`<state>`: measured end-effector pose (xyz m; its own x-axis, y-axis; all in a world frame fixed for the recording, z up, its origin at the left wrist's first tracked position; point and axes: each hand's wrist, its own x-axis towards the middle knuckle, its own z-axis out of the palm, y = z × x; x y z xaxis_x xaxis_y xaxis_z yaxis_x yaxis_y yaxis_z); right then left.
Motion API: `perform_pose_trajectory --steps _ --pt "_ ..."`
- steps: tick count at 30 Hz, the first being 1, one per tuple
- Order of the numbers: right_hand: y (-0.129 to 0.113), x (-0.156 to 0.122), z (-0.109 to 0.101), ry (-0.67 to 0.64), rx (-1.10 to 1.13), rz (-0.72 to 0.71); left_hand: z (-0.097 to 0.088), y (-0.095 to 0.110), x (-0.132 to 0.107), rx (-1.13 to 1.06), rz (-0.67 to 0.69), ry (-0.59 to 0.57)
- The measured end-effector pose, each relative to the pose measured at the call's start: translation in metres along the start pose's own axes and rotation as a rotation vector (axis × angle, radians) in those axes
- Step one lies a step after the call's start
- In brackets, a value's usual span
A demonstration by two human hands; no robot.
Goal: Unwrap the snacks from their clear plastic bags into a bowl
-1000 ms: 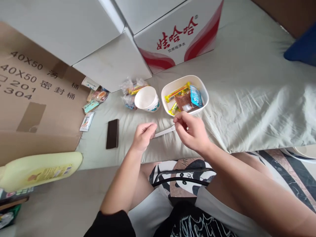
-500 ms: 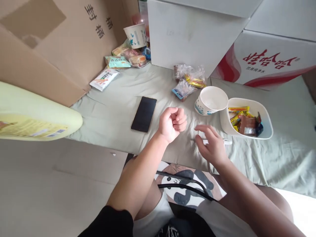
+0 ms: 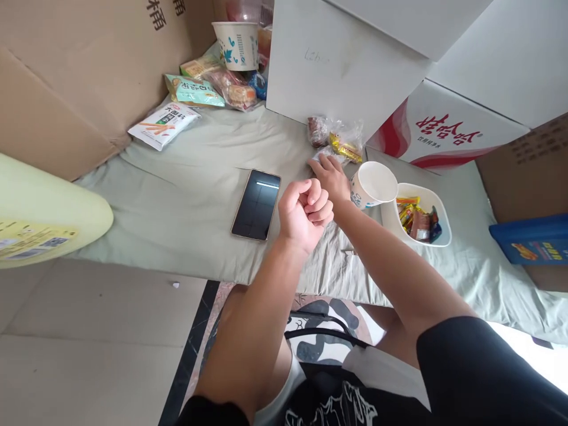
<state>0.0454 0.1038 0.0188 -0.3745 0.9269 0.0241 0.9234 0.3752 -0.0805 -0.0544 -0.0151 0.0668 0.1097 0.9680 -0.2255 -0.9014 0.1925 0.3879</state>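
Note:
My left hand (image 3: pixel 306 210) hovers as a closed fist over the pale green sheet (image 3: pixel 186 195), just right of a black phone (image 3: pixel 256 204); nothing shows inside the fist. My right hand (image 3: pixel 331 176) reaches across behind it, fingers stretched onto a clear snack packet beside a small pile of wrapped snacks (image 3: pixel 339 142). Right beside that hand stands a white paper cup (image 3: pixel 373 184). A white bowl (image 3: pixel 387 218) filled with wrapped snacks sits to the cup's right. A sliver of a white utensil (image 3: pixel 349 252) peeks out under my right forearm.
White boxes (image 3: pixel 341 65) and a red-and-white carton (image 3: pixel 444 139) stand at the back. Cardboard (image 3: pixel 66 77) rises at the left. More snack packets (image 3: pixel 195 92) and a second cup (image 3: pixel 237 44) lie far left. A yellow bottle (image 3: pixel 44 219) juts in at the left, a blue object (image 3: pixel 532 239) at the right.
The white utensil has left both hands and now lies on the sheet. My right hand moved up to the snack packets; my left closed into a fist. The view swung left.

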Motion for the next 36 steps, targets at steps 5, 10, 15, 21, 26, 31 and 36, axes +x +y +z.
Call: perform_pose_trajectory --steps 5,10,15,21,26,31,36 --pt "0.01 -0.064 0.019 0.18 0.177 -0.204 -0.003 -0.005 0.013 0.311 0.235 0.255" --pt "0.037 -0.14 0.031 0.477 0.531 -0.287 -0.011 -0.02 0.015 0.879 0.17 0.359" --pt "0.051 -0.178 0.022 0.646 0.542 -0.422 -0.007 -0.044 -0.002 0.712 -0.164 0.155" --pt "0.061 -0.186 0.024 0.599 0.496 -0.589 -0.012 -0.059 0.008 0.706 -0.082 0.124" --pt "0.084 -0.195 0.014 0.557 0.56 -0.404 -0.025 -0.058 0.026 0.743 0.025 0.163" --pt "0.117 -0.207 -0.003 0.338 0.39 -0.258 -0.038 -0.049 0.04 0.74 0.1 0.172" --pt "0.134 -0.212 0.005 0.219 0.201 -0.155 -0.038 -0.046 0.039 0.709 0.078 0.153"
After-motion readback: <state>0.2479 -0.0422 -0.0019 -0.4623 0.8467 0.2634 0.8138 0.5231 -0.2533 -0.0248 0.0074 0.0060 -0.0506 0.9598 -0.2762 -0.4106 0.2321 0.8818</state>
